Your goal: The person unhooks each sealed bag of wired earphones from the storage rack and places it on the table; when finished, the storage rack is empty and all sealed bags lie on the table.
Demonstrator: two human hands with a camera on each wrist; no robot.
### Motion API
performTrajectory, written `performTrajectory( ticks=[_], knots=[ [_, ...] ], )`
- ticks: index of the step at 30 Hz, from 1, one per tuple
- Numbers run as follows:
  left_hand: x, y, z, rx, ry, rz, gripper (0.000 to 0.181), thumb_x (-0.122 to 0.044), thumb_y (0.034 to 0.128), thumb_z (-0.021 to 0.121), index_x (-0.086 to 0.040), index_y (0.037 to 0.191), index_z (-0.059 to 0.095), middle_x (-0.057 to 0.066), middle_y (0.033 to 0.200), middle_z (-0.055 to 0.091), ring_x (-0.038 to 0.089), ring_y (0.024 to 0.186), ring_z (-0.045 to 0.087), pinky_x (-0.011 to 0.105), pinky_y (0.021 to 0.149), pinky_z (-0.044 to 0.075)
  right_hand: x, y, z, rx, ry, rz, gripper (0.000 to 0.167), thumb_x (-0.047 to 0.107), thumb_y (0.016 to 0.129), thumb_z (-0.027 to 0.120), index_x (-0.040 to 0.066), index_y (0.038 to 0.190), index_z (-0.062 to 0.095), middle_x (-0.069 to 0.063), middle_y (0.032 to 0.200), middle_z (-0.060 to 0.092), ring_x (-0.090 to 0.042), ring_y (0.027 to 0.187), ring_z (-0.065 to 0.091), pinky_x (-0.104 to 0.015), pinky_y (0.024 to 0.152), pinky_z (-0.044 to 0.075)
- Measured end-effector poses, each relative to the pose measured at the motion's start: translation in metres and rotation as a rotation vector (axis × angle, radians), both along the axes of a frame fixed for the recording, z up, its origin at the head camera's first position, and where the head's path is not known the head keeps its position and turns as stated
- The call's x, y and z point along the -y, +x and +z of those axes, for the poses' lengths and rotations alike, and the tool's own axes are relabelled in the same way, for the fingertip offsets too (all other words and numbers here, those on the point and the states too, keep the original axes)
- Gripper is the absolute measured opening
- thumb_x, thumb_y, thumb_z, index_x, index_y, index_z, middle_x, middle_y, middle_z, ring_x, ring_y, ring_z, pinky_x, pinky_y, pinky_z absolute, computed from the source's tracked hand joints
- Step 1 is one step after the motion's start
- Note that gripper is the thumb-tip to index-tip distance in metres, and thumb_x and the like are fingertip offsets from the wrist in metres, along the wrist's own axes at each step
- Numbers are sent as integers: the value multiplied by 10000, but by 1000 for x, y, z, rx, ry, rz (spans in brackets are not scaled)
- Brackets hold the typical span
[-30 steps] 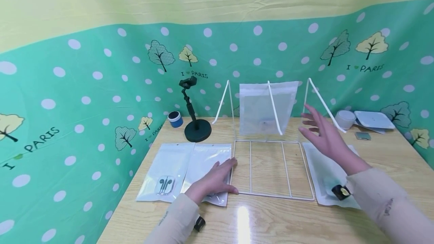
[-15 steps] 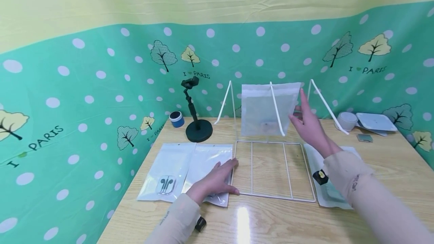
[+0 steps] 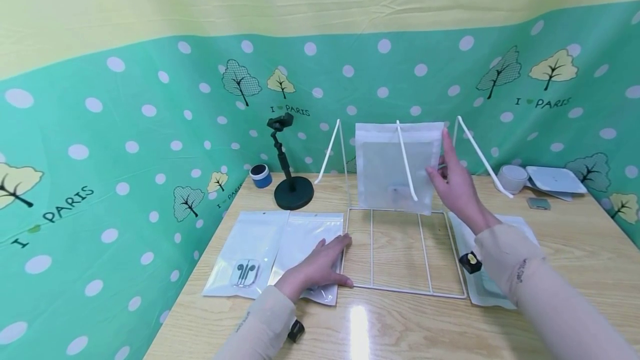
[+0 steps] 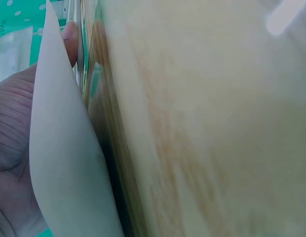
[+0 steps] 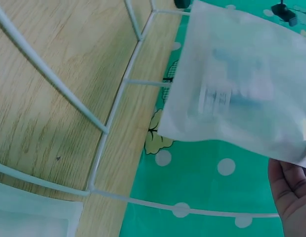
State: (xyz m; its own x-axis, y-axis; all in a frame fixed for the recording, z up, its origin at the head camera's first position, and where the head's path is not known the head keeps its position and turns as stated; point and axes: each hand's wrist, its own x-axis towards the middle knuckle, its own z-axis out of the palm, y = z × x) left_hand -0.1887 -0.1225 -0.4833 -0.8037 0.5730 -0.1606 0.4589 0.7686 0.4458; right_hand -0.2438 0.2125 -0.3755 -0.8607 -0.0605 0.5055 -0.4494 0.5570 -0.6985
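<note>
A white wire display rack (image 3: 371, 246) stands on the wooden table. On its middle upper prong hangs a frosted zip bag (image 3: 380, 163), a small item low inside it. My right hand (image 3: 457, 185) pinches this bag's right edge, thumb in front and fingers behind. The right wrist view shows the bag (image 5: 237, 74) with a barcode label and a blurred item inside. With fingers spread, my left hand (image 3: 320, 264) rests at the rack's front left corner, over a flat zip bag (image 3: 305, 229). In the left wrist view a pale sheet (image 4: 68, 143) covers part of that hand.
Farther left lies a zip bag (image 3: 257, 238) with earphones. Another bag (image 3: 515, 232) lies right of the rack, partly under my right forearm. Behind are a black stand (image 3: 293, 192), a blue jar (image 3: 260, 176), a white cup (image 3: 511, 178) and white flat packets (image 3: 555, 179).
My right hand has moved left to the hanging bag and taken its right edge. The bag's lower part has swung forward, turning flatter toward the head camera. My left hand stays put.
</note>
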Motion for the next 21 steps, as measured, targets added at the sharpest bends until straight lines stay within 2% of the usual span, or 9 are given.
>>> performTrajectory(
  ticks=[6,8,12,17,21],
  knots=[
    [1,0,0,-2,3,1,1041,-509,723,811,-111,1531,291,65,1588,271,201,1463,215,485,1199,100,-3,10,7,-5,-78,85,825,18,989,507,356,1568,27,-234,1106,599,-196,713,569,-201,563,492],
    [1,0,0,-5,-2,1,1044,-514,721,810,-111,1532,289,63,1589,268,201,1463,215,481,1200,100,-1,18,13,-26,-92,117,823,-26,976,505,294,1578,43,-243,1003,608,-144,648,526,-175,539,446],
    [1,0,0,-6,-7,2,1049,-521,717,808,-115,1532,288,59,1589,269,193,1463,214,476,1200,101,3,36,29,-57,-99,172,808,-90,952,502,171,1581,67,-221,729,549,-127,510,382,-231,457,362],
    [0,0,1,-4,-12,3,1051,-520,714,811,-119,1533,287,54,1589,268,188,1463,212,472,1201,99,6,52,40,-61,-134,223,821,-144,933,487,152,1579,75,-210,682,532,-121,469,353,-264,421,335],
    [-1,0,1,-7,-10,1,1050,-519,712,811,-120,1531,289,56,1588,271,196,1461,219,474,1201,101,5,61,42,-84,-133,254,823,-171,922,479,121,1575,73,-142,621,454,-129,456,335,-285,413,323]
  ],
)
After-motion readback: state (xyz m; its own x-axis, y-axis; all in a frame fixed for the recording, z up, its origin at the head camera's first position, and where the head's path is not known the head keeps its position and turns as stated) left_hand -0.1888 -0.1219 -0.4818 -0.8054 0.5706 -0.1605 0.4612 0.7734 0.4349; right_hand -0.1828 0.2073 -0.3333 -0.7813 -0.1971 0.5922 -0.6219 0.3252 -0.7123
